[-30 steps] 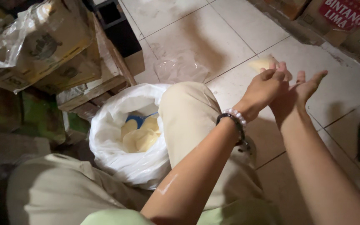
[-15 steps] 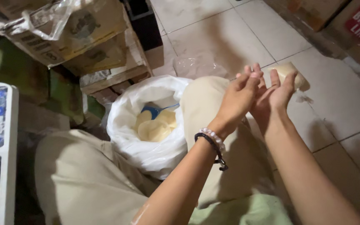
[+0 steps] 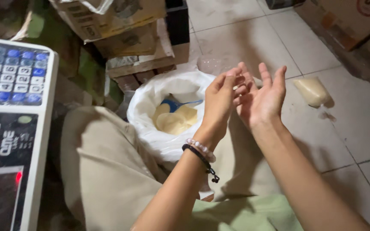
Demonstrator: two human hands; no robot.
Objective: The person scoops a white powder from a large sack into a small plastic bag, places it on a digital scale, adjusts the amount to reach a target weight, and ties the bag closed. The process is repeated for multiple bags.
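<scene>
Sitting low with knees apart, the person holds both hands up over the right thigh, empty: the left hand (image 3: pixel 220 99) is turned edge-on with fingers loosely curled and released, grasping nothing, while the right hand (image 3: pixel 264 98) lies palm-up and spread, its fingers brushing the left's, seemingly as if rubbing something off them. A pale bead bracelet (image 3: pixel 200 149) and a black cord band sit on the left wrist. Between the knees a white plastic sack (image 3: pixel 150 124) stands open, rolled down at the rim so its pale yellowish powder or grain can be reached; a blue scoop (image 3: pixel 177 105) rests half buried in it, handle pointing toward the hands. Well apart on the floor, to the right, lies a small filled clear bag (image 3: pixel 312 91) of the same pale stuff, set out of the way. At the left edge a white digital scale (image 3: pixel 13 128) with a blue keypad faces upward. The floor (image 3: pixel 236 38) is worn, dusty light tile, crowded by stacked cardboard boxes (image 3: pixel 116 21) on a wooden pallet; lighting is dim.
</scene>
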